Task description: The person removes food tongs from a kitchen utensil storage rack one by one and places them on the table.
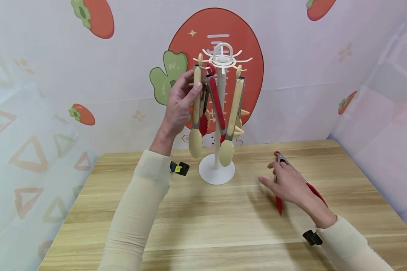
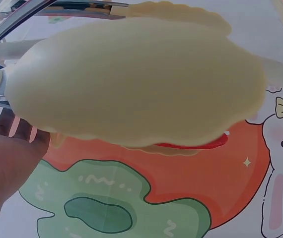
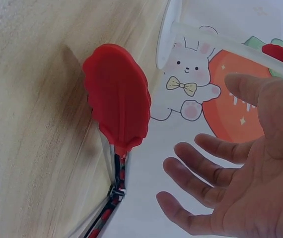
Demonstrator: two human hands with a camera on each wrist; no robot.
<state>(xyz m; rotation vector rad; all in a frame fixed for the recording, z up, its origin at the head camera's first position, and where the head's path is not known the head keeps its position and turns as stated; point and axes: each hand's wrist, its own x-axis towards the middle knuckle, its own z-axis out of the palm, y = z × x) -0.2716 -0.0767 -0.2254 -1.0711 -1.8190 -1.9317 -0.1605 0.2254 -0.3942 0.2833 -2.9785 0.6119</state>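
Several tongs hang from a white rotating-style rack [image 1: 218, 176] with hooks around its top. My left hand [image 1: 179, 103] grips the upper handle of cream-tipped tongs [image 1: 195, 143] hanging on the left side, thumb in front and fingers behind. Their broad cream head [image 2: 136, 84] fills much of the left wrist view. Just right of them hang red tongs [image 1: 217, 101], then another cream pair [image 1: 226, 153]. My right hand [image 1: 289, 184] hovers over red tongs [image 1: 317, 193] lying spread on the table, fingers loosely bent and apart from the red head [image 3: 116, 94].
More cream tips [image 1: 239, 130] show behind the right-hand cream tongs. A wooden table [image 1: 224, 226] carries the rack's round base. Behind it stands a wall covering [image 1: 129, 82] printed with carrots and a rabbit.
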